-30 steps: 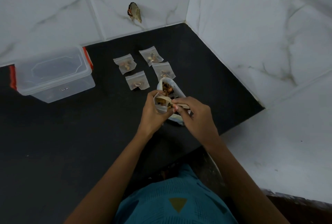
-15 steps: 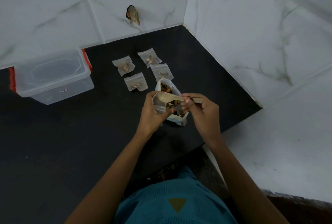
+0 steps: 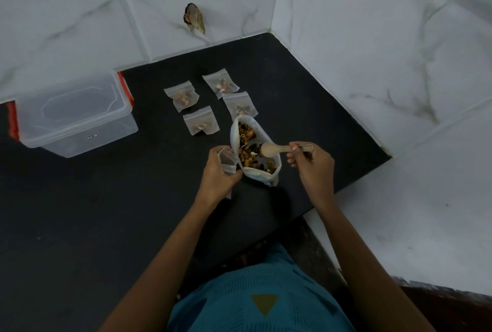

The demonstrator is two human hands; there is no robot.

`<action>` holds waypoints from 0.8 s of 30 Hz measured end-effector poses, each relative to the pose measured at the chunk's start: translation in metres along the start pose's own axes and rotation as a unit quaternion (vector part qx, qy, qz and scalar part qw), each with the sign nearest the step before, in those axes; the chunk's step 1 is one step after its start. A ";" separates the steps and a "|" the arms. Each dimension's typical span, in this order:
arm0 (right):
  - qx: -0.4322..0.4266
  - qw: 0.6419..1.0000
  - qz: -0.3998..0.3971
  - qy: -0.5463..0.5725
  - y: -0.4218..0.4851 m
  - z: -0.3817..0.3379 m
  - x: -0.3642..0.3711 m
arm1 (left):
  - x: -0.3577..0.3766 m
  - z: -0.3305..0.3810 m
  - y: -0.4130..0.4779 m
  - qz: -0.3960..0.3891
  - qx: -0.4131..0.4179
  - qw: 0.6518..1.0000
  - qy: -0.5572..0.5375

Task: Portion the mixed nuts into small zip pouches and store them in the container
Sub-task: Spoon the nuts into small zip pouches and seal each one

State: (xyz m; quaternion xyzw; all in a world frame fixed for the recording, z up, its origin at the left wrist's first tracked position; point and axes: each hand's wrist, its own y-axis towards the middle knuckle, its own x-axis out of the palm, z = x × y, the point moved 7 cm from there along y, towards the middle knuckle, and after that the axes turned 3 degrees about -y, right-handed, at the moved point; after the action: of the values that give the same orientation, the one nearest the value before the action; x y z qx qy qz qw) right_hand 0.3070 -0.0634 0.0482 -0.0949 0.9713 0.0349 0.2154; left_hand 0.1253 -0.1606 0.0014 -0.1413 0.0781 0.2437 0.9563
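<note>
The bag of nuts (image 3: 249,172) stands open on the counter (image 3: 106,212) with its rim rolled down and soft. The right hand (image 3: 311,165) pinches the handle of a wooden spoon (image 3: 277,149), whose bowl is over the nuts at the bag's right edge. A hard dig there could tip the bag or flick nuts onto the counter.

Just left of the bag, the left hand (image 3: 217,174) curls its fingers round a small, seemingly empty pouch (image 3: 227,160). If the pouch mouth is pinched flat, a spoonful would probably spill beside it.

Four filled pouches (image 3: 201,124) lie just beyond the bag. The lidded container (image 3: 74,116) sits well to the bag's left.

I cannot tell whether the held pouch is open, whether the filled ones are zipped, or what the dim container holds.
</note>
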 end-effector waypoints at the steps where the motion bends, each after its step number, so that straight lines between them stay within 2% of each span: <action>1: 0.010 1.000 -0.006 -0.016 0.000 0.006 0.004 | 0.001 -0.003 0.000 -0.008 -0.010 1.000 0.004; 6: 0.027 0.998 -0.032 -0.042 -0.003 0.022 0.020 | 0.008 -0.013 -0.001 -0.040 -0.057 0.997 0.022; 13: 0.064 0.997 -0.043 0.012 -0.002 0.030 0.034 | 0.018 -0.020 0.000 -0.081 -0.099 0.992 0.017; 20: 0.028 0.996 -0.080 0.003 -0.005 0.026 0.042 | 0.017 -0.019 0.001 -0.060 -0.088 0.993 -0.050; 24: 0.073 0.995 -0.053 0.047 -0.004 0.033 0.042 | 0.020 -0.016 0.000 -0.055 -0.080 0.993 -0.063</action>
State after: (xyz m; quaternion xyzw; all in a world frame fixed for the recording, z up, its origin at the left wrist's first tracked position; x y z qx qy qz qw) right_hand 0.2840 -0.0711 0.0006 -0.1322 0.9739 -0.0521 0.1772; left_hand 0.1419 -0.1568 -0.0185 -0.2057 -0.0101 0.2046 0.9569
